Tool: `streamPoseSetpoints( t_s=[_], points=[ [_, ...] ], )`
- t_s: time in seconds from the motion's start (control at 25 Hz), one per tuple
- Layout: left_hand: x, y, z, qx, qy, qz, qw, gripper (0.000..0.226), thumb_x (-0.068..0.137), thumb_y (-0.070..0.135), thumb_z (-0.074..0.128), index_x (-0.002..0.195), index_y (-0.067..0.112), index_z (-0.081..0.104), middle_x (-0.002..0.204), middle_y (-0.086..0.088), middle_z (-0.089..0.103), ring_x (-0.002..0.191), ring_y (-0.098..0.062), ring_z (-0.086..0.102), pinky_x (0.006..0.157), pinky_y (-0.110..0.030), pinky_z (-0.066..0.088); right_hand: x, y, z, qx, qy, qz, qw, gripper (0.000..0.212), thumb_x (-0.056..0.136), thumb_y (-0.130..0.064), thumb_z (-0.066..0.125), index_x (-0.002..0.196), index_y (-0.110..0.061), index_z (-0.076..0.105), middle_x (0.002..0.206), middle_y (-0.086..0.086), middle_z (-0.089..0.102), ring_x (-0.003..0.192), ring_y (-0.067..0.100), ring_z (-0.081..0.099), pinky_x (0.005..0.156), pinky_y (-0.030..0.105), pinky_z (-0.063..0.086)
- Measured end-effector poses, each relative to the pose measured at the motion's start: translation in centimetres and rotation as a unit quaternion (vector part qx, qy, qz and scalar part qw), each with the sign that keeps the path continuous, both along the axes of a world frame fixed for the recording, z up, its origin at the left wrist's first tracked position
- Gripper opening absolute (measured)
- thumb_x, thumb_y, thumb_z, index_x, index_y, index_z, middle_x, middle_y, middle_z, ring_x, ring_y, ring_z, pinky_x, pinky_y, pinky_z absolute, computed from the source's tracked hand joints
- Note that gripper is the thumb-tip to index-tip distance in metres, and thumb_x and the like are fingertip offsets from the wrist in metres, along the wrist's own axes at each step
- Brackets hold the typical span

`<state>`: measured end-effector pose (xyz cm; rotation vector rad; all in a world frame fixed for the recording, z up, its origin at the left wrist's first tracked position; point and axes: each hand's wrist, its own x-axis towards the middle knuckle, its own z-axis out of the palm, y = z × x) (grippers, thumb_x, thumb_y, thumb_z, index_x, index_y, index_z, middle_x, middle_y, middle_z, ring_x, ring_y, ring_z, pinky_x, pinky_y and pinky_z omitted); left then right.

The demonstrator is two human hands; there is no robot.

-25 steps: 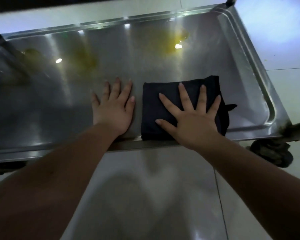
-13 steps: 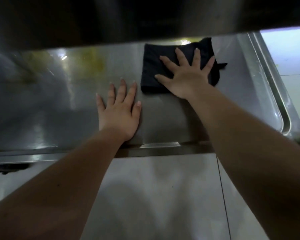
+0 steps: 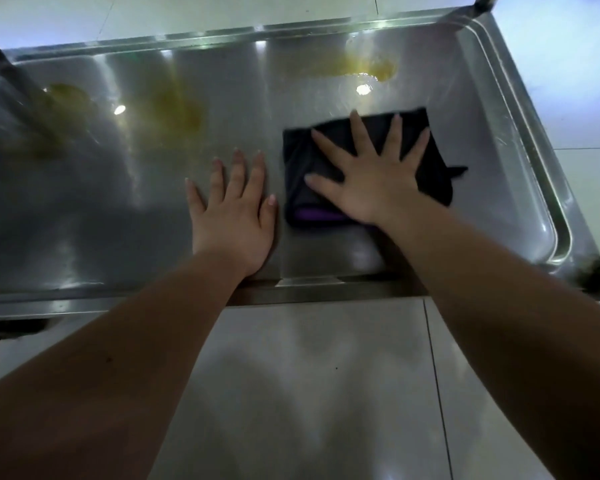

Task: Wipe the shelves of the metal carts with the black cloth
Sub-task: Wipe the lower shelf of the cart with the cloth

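Toward the right half of the shiny stainless-steel cart shelf, the folded black cloth lies flat on the metal, between the shelf's middle and its raised right rim and nearer the front edge than the back. The right hand presses on it with the palm down and all five fingers straight and spread wide; nothing curls round the fabric. A thin purple strip shows at the cloth's near edge. The left hand rests flat on bare metal just beside the cloth's left edge, fingers straight and close together, the heel of the palm at the front edge, apparently as a brace.

The step looks like a wiping stroke, with much left to do. One yellowish smear sits near the back edge beyond the cloth, another left of the middle, and a third toward the back left corner by the slanting metal post.

Even palm weight should make the cloth travel with the hand rather than bunch or slip out. Overlapping passes should carry it through each smear and into the rounded groove along the rim. The loose corner sticking out on the right may drag residue, so tucking it under and turning to a clean face seems wise.
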<state>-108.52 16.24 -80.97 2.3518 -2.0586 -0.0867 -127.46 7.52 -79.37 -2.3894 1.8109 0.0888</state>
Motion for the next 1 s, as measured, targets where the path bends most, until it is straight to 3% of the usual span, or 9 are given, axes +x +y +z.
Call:
streamPoseSetpoints(
  t_s=[0.24, 0.4, 0.6, 0.72, 0.88, 1.0],
  points=[
    [0.2, -0.1, 0.0, 0.006, 0.009, 0.004, 1.0, 0.062, 0.095, 0.055, 0.003, 0.154, 0.037, -0.003, 0.165, 0.002, -0.006, 0.15, -0.025, -0.008, 0.117, -0.059, -0.002, 3.6, -7.1, 0.2, 0.01, 0.019, -0.025, 0.999, 0.077, 0.075, -0.091, 0.01, 0.145, -0.061, -0.004, 0.164, -0.002, -0.01, 0.142, 0.051, -0.016, 0.102, 0.076, -0.014],
    [0.4, -0.1, 0.0, 0.007, 0.014, 0.005, 1.0, 0.063, 0.092, 0.058, 0.002, 0.153, 0.042, -0.005, 0.164, 0.006, -0.007, 0.15, -0.023, -0.009, 0.117, -0.058, -0.004, -0.5, -7.3, 0.1, -0.007, 0.018, -0.012, 1.0, 0.076, 0.074, -0.091, 0.012, 0.144, -0.063, -0.001, 0.164, -0.009, -0.004, 0.146, 0.044, -0.013, 0.107, 0.071, -0.014],
    [0.2, -0.2, -0.2, 0.006, 0.009, 0.001, 1.0, 0.066, 0.089, 0.059, -0.002, 0.153, 0.041, -0.004, 0.164, 0.006, -0.006, 0.15, -0.025, -0.007, 0.117, -0.059, -0.005, -9.4, -8.5, 0.5, 0.007, 0.031, -0.135, 0.99, 0.083, 0.071, -0.093, 0.01, 0.146, -0.06, 0.001, 0.164, -0.009, -0.001, 0.147, 0.044, -0.008, 0.111, 0.068, -0.009],
    [0.0, -0.4, -0.2, 0.0, 0.002, 0.003, 1.0, 0.067, 0.094, 0.054, 0.005, 0.155, 0.031, -0.005, 0.165, 0.0, -0.006, 0.15, -0.028, -0.006, 0.116, -0.061, -0.003, -5.3, -8.3, 0.5, 0.007, 0.016, -0.173, 0.985, 0.085, 0.071, -0.092, 0.012, 0.148, -0.056, 0.002, 0.164, -0.006, -0.002, 0.144, 0.049, -0.01, 0.106, 0.073, -0.011],
    [0.5, -0.2, -0.3, 0.0, 0.016, 0.019, 1.0, 0.07, 0.096, 0.056, 0.009, 0.156, 0.023, -0.005, 0.164, -0.002, -0.009, 0.15, -0.024, -0.01, 0.118, -0.057, -0.004, 2.6, -5.6, -0.4, 0.003, 0.012, 0.005, 1.0, 0.079, 0.074, -0.09, 0.012, 0.146, -0.059, 0.0, 0.164, -0.01, -0.003, 0.145, 0.046, -0.013, 0.107, 0.07, -0.014],
    [0.8, -0.1, -0.2, 0.005, 0.02, 0.014, 1.0, 0.07, 0.094, 0.058, 0.008, 0.156, 0.028, -0.003, 0.165, 0.002, -0.006, 0.15, -0.023, -0.008, 0.118, -0.056, -0.003, -2.1, -5.6, 0.1, -0.019, 0.001, 0.034, 0.999, 0.074, 0.076, -0.089, 0.016, 0.144, -0.063, 0.004, 0.163, -0.013, 0.002, 0.149, 0.036, -0.007, 0.114, 0.063, -0.008]
  ],
)
